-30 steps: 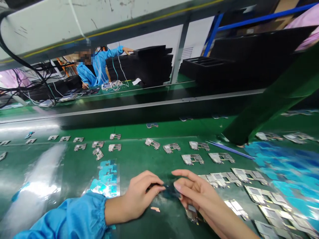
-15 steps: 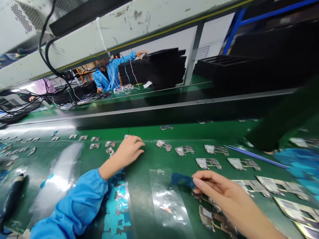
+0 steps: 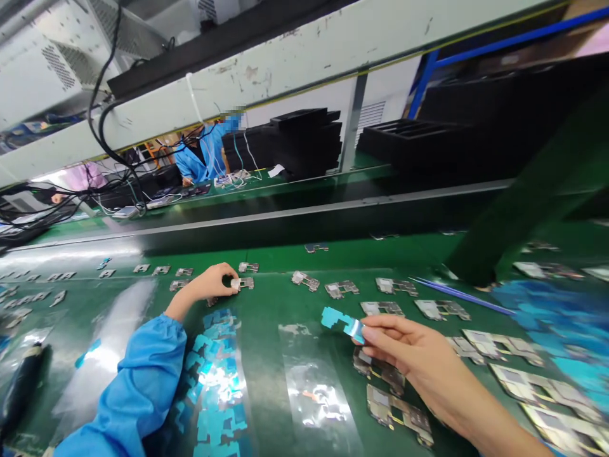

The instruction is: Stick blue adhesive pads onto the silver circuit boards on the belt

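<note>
Green mat [image 3: 264, 336] open between left hand [image 3: 210, 285] pinching metal plate [image 3: 246, 284], right hand [image 3: 404, 355] pinching blue film [image 3: 340, 322]

The single head camera is looking forward and down, from close above, at the left hand [image 3: 209, 285] and right hand [image 3: 409, 355] over the green workbench [image 3: 266, 304].

Bright light from above fills the view, laying a pale streak of glare across the glossy green surface [image 3: 266, 298] at near left and sparkling on the clear film [image 3: 318, 393]. Wide-angle distortion bends the edges, and the blue sheets [image 3: 561, 343] at right smear into blur.
</note>
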### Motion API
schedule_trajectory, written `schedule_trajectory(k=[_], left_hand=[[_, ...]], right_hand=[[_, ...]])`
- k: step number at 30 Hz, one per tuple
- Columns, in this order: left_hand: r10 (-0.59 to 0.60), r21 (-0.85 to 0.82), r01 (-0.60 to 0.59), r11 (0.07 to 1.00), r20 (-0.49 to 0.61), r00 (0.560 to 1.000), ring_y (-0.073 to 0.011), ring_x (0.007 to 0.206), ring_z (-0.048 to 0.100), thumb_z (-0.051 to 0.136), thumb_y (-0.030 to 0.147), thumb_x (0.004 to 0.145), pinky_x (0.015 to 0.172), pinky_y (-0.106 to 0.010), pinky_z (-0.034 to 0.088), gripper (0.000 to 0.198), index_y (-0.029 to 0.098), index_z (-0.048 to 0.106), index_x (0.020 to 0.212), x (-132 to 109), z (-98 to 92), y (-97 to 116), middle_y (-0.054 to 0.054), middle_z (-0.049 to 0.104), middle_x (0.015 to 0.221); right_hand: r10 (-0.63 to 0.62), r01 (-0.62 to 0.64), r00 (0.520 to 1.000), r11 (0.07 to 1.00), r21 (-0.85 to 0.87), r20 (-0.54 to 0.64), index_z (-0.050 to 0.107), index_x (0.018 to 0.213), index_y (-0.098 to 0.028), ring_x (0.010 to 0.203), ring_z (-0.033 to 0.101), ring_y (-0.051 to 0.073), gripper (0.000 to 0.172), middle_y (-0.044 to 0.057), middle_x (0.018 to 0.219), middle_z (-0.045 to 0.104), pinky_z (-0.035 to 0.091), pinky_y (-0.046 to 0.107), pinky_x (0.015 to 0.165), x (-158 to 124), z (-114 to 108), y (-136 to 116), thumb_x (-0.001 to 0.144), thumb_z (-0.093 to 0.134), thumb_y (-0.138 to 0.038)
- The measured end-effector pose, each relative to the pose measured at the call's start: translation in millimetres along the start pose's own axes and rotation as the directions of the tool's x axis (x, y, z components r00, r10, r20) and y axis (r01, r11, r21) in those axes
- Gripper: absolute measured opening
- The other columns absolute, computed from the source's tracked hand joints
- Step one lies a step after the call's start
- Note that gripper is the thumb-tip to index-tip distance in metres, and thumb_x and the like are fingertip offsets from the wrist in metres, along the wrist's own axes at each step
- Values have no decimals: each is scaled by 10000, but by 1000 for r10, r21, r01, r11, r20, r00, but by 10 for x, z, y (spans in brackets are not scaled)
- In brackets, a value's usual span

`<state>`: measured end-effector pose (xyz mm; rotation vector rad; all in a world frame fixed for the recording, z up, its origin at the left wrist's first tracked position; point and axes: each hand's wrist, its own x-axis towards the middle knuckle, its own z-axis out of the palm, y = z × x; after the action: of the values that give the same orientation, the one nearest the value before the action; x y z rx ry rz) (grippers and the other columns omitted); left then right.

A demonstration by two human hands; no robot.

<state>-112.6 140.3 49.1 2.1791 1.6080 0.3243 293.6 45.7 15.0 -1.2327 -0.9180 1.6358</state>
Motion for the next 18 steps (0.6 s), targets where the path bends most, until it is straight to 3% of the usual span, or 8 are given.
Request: schedule_trajectory(k=[3, 5, 7, 9, 10, 14, 18], left_hand=[[35, -174, -46, 984, -71, 997, -225, 815, 707, 690, 360, 806, 768, -345, 575, 364, 143, 675, 1098, 0, 96, 221, -95, 734, 999], [52, -417, -108, 903, -144, 988, -217, 786, 719, 675, 398, 837, 652, -300, 578, 452, 130, 601, 1193, -3, 228, 467, -102, 731, 961], [6, -721, -138, 679, -182, 983, -227, 786, 735, 754, 391, 799, 523, -235, 539, 523, 133, 568, 1214, -28, 426, 765, -98, 730, 913], [-62, -908, -74, 412, -109, 992, -242, 801, 751, 846, 337, 731, 437, -184, 486, 573, 145, 574, 1197, -87, 672, 1059, -99, 740, 911], [-79, -940, -16, 340, -46, 996, -248, 813, 758, 868, 315, 714, 419, -171, 475, 582, 149, 579, 1191, -127, 798, 1186, -102, 747, 921], [-107, -935, 184, 303, 158, 982, -272, 837, 773, 906, 304, 679, 464, -193, 537, 567, 136, 605, 1130, -292, 1180, 1477, -96, 760, 864], [-136, -905, 267, 331, 234, 963, -248, 803, 768, 908, 318, 664, 558, -240, 594, 548, 133, 615, 1088, -376, 1310, 1506, -71, 753, 807]], right_hand=[[-54, 54, 997, 999, 6, 52, 789, 898, -183, 641, 704, 156, 415, 51, 770, 766, 583, 260, 645, -57, 36, -54, 615, 949, -441], [-115, 113, 992, 993, 24, 60, 773, 844, -181, 644, 706, 150, 377, 41, 759, 757, 579, 259, 656, -80, 62, -86, 636, 937, -448], [-170, 166, 984, 983, 75, 50, 738, 793, -197, 687, 721, 156, 360, 6, 730, 724, 589, 277, 709, -92, 81, -115, 650, 924, -470], [-215, 209, 976, 970, 125, 40, 701, 784, -220, 764, 735, 176, 368, -25, 722, 683, 599, 330, 794, -96, 90, -135, 666, 905, -502], [-229, 223, 973, 966, 133, 35, 691, 787, -228, 790, 733, 184, 374, -31, 727, 670, 600, 359, 825, -94, 92, -138, 674, 894, -522], [-235, 235, 972, 969, 76, -8, 736, 817, -228, 706, 680, 154, 356, -22, 725, 674, 589, 346, 776, -63, 87, -87, 680, 882, -522], [-202, 201, 979, 979, -15, -24, 796, 816, -212, 708, 668, 153, 289, 22, 754, 742, 547, 286, 707, -25, 83, 5, 666, 902, -435]])
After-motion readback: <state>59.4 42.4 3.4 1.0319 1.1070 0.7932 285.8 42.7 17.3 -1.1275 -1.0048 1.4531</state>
